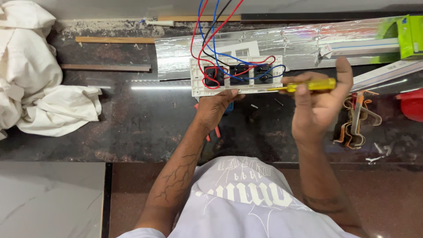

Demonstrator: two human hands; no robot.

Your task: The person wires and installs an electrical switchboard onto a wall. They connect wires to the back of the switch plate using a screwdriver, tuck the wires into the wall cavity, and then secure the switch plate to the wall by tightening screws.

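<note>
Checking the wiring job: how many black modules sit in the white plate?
3, side by side in the white plate: left module, middle module, right module. Wires partly cover them; the left hand holds the plate's lower edge.

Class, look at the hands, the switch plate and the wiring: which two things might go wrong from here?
The left hand grips only the white switch plate's lower edge, so it might tip or slip. The yellow screwdriver in the right hand points toward the crowded red, blue and black wires; its tip may nick one.
</note>
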